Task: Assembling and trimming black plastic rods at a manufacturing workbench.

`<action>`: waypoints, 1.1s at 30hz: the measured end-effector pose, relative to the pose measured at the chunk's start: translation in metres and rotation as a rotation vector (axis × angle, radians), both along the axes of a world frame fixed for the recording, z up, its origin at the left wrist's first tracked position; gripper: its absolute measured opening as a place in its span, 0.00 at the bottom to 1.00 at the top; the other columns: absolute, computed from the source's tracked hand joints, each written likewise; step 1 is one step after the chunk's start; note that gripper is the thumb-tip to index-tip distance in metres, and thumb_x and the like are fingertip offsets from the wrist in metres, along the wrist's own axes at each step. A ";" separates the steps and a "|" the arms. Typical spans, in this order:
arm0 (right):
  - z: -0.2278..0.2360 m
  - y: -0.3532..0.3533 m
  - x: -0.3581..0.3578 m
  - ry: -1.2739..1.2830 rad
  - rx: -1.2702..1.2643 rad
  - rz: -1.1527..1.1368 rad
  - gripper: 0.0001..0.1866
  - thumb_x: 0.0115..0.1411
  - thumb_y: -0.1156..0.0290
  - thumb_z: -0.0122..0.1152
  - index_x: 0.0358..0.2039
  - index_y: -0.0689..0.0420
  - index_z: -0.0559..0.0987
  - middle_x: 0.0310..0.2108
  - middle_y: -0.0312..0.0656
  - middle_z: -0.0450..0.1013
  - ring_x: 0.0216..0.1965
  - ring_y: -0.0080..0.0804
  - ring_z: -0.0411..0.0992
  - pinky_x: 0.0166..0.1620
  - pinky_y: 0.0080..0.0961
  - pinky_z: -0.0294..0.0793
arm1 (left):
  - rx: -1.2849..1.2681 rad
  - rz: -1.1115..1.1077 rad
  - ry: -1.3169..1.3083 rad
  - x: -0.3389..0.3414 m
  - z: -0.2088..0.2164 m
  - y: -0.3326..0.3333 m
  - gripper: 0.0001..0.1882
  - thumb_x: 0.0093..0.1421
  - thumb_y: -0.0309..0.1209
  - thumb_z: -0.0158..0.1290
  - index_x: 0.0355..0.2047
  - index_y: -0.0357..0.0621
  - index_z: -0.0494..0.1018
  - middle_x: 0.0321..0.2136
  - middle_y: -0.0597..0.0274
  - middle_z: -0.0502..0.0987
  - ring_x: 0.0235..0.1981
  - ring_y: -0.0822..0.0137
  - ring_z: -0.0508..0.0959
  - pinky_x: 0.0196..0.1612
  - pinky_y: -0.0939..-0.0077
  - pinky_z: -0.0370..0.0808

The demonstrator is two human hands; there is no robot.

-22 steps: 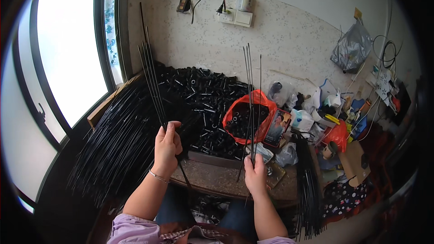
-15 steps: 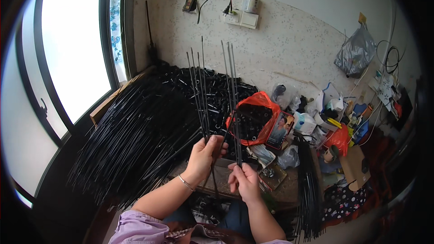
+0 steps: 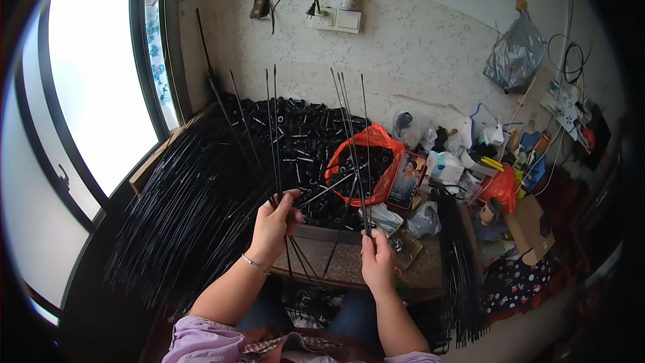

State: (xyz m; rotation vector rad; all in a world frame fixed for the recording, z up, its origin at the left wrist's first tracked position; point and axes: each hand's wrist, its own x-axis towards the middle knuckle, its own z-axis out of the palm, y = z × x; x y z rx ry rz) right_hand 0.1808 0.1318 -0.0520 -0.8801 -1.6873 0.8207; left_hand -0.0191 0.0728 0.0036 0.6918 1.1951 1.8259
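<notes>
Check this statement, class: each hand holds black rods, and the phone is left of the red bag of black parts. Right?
No: the phone is right of the red bag of black parts, as the head view shows. Left hand and right hand each hold black rods.

1. Left forearm (image 3: 227,292): angled upward to the right from the lower edge.
2. Left grip (image 3: 272,227): closed; thumb against the index finger, remaining fingers loosely curled.
3. Right forearm (image 3: 396,317): raised steeply, inclined left.
4. Right grip (image 3: 378,261): closed, thumb pointing upward; positioned lower than, and apart from, the left grip.
</notes>
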 end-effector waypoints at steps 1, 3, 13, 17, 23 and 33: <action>0.001 0.003 -0.003 0.001 -0.005 0.001 0.07 0.60 0.73 0.48 0.37 0.60 0.72 0.18 0.30 0.65 0.18 0.15 0.59 0.22 0.16 0.60 | 0.005 -0.011 -0.010 0.003 0.002 -0.003 0.14 0.63 0.37 0.43 0.44 0.42 0.69 0.17 0.66 0.71 0.11 0.79 0.61 0.15 0.86 0.57; 0.003 0.004 -0.009 0.017 0.142 0.019 0.07 0.60 0.74 0.49 0.37 0.61 0.70 0.20 0.30 0.65 0.19 0.14 0.60 0.23 0.14 0.60 | 0.030 -0.019 -0.035 0.015 0.002 -0.003 0.14 0.63 0.37 0.43 0.45 0.44 0.68 0.17 0.66 0.71 0.13 0.79 0.62 0.17 0.85 0.58; -0.050 -0.055 -0.014 0.102 -0.324 0.425 0.23 0.56 0.77 0.53 0.52 0.60 0.59 0.34 0.41 0.66 0.30 0.26 0.67 0.33 0.21 0.68 | 0.055 -0.418 -0.404 0.037 0.002 0.039 0.14 0.61 0.33 0.46 0.41 0.34 0.68 0.34 0.53 0.76 0.34 0.63 0.77 0.40 0.70 0.75; -0.079 -0.072 0.002 0.025 -0.641 0.600 0.19 0.58 0.76 0.52 0.49 0.60 0.63 0.20 0.32 0.64 0.18 0.16 0.63 0.22 0.14 0.63 | 0.067 -0.428 -0.215 0.029 0.007 0.044 0.12 0.59 0.29 0.49 0.41 0.34 0.68 0.36 0.51 0.75 0.37 0.62 0.77 0.43 0.70 0.74; -0.078 -0.050 0.001 0.191 -0.571 0.544 0.09 0.59 0.74 0.52 0.40 0.60 0.68 0.21 0.33 0.67 0.21 0.17 0.66 0.26 0.15 0.66 | -0.091 -0.534 -0.131 0.033 -0.009 0.038 0.15 0.60 0.32 0.49 0.44 0.35 0.66 0.37 0.49 0.75 0.38 0.60 0.77 0.42 0.70 0.74; -0.087 -0.032 -0.007 0.053 -0.383 0.701 0.29 0.54 0.70 0.59 0.54 0.57 0.59 0.43 0.41 0.69 0.46 0.28 0.67 0.51 0.28 0.63 | 0.047 -0.575 0.033 0.021 -0.012 0.022 0.15 0.56 0.22 0.51 0.45 0.35 0.69 0.34 0.57 0.78 0.37 0.70 0.77 0.44 0.78 0.73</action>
